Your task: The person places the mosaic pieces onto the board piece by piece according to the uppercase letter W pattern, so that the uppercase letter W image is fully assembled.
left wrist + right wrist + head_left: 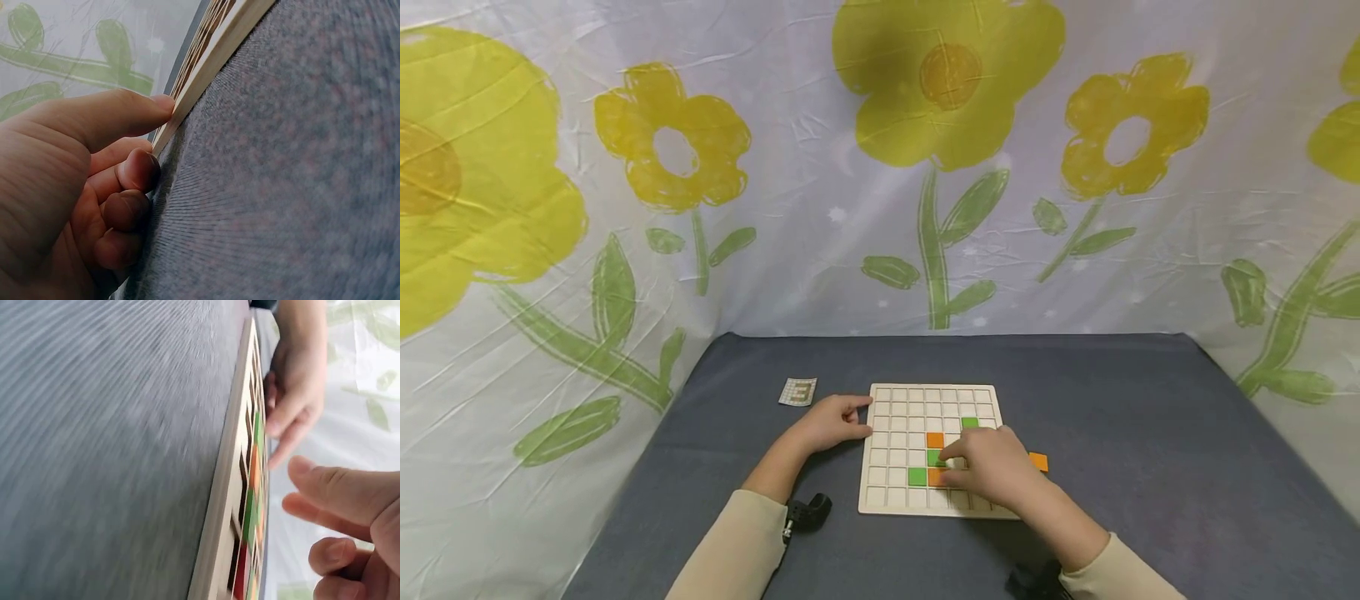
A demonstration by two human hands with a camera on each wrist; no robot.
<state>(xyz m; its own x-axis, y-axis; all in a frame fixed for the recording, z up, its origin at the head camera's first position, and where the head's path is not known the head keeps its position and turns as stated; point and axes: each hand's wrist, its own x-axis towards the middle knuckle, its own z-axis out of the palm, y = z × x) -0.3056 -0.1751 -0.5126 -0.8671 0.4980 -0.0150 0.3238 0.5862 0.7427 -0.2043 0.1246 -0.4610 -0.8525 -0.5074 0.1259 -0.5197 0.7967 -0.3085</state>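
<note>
- While the wooden grid board (934, 446) lies flat on the grey cloth-covered table (1150, 417), near its front middle, a few green and orange square tiles already sit in its cells: a green one (970, 422) toward the far right, an orange one (935, 439) at the centre, a green one (917, 477) lower left.
- Judging by their look, the tiles are thin, light, stiff and smooth; each would best be pinched by its edges between fingertip and thumb, then dropped flat into a cell. They fit snugly, so prising one out would likely be fiddly.
- The board looks rigid and light, and could slide on the cloth unless steadied at its rim.
- The right hand (992, 471) hovers palm-down over the lower middle cells, fingers bent toward a green tile (934, 457) and an orange tile (935, 477). Whether it pinches one I cannot tell; in the right wrist view its fingers (331, 487) are loosely curled above the board (234, 487).
- The left hand (833, 423) rests on the table at the board's left edge, thumb tip (159, 105) pressed against the rim (212, 62), other fingers curled under, holding nothing.
- One spare orange tile (1038, 462) lies on the cloth just right of the board.
- A small patterned card (797, 392) lies beyond the left hand; a flowered sheet (880, 167) hangs behind.
</note>
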